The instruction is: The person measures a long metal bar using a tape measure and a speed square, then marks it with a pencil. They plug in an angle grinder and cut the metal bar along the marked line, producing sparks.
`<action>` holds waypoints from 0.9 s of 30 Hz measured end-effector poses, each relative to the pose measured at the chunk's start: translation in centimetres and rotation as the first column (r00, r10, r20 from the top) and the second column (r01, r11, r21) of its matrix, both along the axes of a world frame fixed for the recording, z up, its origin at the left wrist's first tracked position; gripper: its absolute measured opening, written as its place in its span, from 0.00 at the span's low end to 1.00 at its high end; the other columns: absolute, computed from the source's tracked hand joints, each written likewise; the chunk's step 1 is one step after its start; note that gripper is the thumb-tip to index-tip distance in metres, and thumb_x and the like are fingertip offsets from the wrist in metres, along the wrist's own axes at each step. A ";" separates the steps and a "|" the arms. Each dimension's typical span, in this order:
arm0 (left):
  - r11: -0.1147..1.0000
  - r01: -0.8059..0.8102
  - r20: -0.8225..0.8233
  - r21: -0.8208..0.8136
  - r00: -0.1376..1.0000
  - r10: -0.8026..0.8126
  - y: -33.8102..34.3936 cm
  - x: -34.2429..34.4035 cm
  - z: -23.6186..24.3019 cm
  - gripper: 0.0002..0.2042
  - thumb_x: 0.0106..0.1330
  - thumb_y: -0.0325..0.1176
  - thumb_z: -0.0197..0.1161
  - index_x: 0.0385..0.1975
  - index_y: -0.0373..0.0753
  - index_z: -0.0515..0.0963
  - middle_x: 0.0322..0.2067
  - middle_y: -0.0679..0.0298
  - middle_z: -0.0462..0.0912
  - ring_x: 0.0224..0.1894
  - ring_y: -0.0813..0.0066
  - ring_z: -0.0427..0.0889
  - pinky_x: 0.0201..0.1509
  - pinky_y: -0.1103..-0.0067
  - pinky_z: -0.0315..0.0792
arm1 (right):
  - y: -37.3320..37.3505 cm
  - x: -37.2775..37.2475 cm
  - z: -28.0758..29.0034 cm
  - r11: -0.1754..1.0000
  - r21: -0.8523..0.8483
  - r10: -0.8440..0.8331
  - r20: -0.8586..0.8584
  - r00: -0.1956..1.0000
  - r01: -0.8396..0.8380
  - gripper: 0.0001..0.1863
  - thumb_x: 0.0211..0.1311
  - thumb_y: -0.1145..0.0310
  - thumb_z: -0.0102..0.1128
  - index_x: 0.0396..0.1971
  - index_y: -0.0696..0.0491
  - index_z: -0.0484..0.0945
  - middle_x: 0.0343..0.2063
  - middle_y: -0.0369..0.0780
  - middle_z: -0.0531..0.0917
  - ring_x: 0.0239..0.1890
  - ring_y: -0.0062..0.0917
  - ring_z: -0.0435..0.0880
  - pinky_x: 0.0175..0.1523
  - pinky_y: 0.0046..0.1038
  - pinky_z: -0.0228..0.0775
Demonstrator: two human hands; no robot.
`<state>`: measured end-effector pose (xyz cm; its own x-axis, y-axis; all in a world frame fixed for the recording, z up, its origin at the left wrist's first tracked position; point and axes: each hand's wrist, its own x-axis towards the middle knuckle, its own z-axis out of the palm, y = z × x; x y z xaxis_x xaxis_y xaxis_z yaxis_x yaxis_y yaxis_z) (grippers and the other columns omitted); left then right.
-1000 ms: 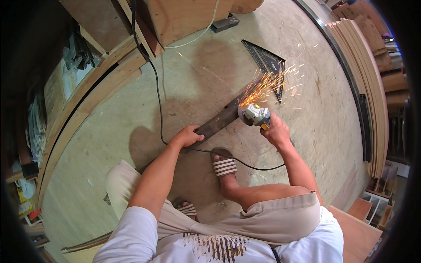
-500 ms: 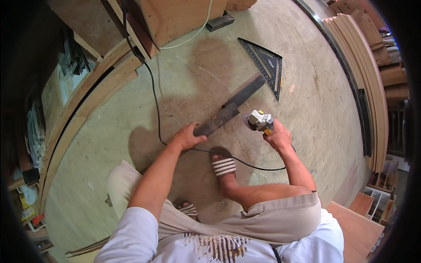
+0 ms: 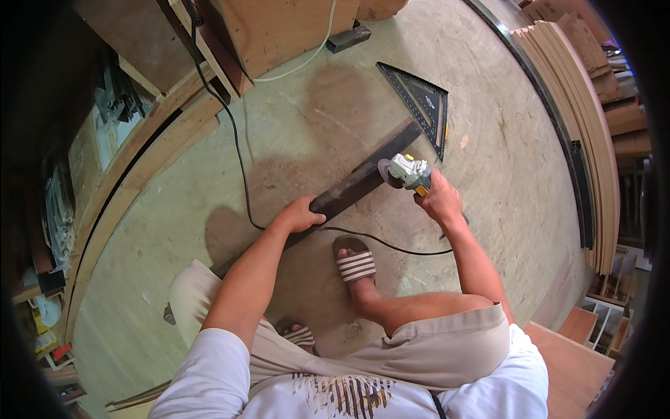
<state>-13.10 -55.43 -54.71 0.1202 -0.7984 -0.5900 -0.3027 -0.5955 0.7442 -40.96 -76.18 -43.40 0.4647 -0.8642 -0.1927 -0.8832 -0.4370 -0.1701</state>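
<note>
My left hand point(image 3: 304, 214) is closed around a long dark metal bar point(image 3: 349, 192), which slants from near my left knee up toward the right. My right hand point(image 3: 442, 199) grips an angle grinder point(image 3: 410, 171) with a grey-white head and a yellow button. Its disc point(image 3: 388, 173) is at the bar's far right end; whether they touch I cannot tell. A second dark metal bar point(image 3: 396, 145) lies on the floor beyond, close along the first one. At that bar's far end rests a black triangular square point(image 3: 422, 105).
A black cord point(image 3: 244, 167) runs across the floor and past my sandalled foot point(image 3: 356, 262). A short dark metal block point(image 3: 349, 38) lies by a wooden box point(image 3: 286, 31). Stacked boards point(image 3: 576, 126) line the right, wooden framing point(image 3: 150, 150) the left.
The grinder has moved up and left, bringing its disc to the bar's end. The bar under my left hand has shifted slightly and shows a darker face.
</note>
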 end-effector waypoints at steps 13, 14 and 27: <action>1.000 -0.002 -0.034 -0.003 0.999 0.002 -0.3 0.4 0.1 0.26 0.58 0.38 0.69 0.58 0.38 0.76 0.48 0.50 0.84 0.51 0.59 0.82 0.57 0.71 0.72 | -0.1 -0.3 -0.9 0.999 -0.018 0.046 -0.046 0.998 -0.047 0.23 0.49 0.61 0.70 0.43 0.51 0.71 0.39 0.45 0.83 0.44 0.43 0.83 0.46 0.44 0.76; 1.000 -0.004 -0.042 -0.007 0.999 0.004 -0.4 0.5 0.0 0.26 0.59 0.38 0.69 0.58 0.38 0.76 0.48 0.50 0.84 0.51 0.59 0.82 0.57 0.71 0.72 | -0.1 -0.4 -1.0 0.999 -0.021 0.041 -0.046 0.998 -0.042 0.23 0.49 0.61 0.70 0.43 0.51 0.70 0.39 0.45 0.83 0.45 0.43 0.83 0.47 0.44 0.76; 0.999 0.010 -0.114 0.036 0.993 -0.006 -0.7 1.3 -1.3 0.26 0.61 0.39 0.67 0.60 0.41 0.75 0.52 0.50 0.83 0.53 0.62 0.81 0.58 0.72 0.71 | 1.3 -2.4 -1.8 1.000 0.007 -0.019 -0.077 0.997 0.019 0.22 0.49 0.61 0.69 0.42 0.51 0.70 0.40 0.45 0.82 0.44 0.44 0.83 0.47 0.44 0.75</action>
<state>-11.83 -56.12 -55.97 0.0442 -0.7769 -0.6280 -0.2218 -0.6206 0.7521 -43.31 -74.88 -45.24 0.4319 -0.8712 -0.2336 -0.9019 -0.4190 -0.1049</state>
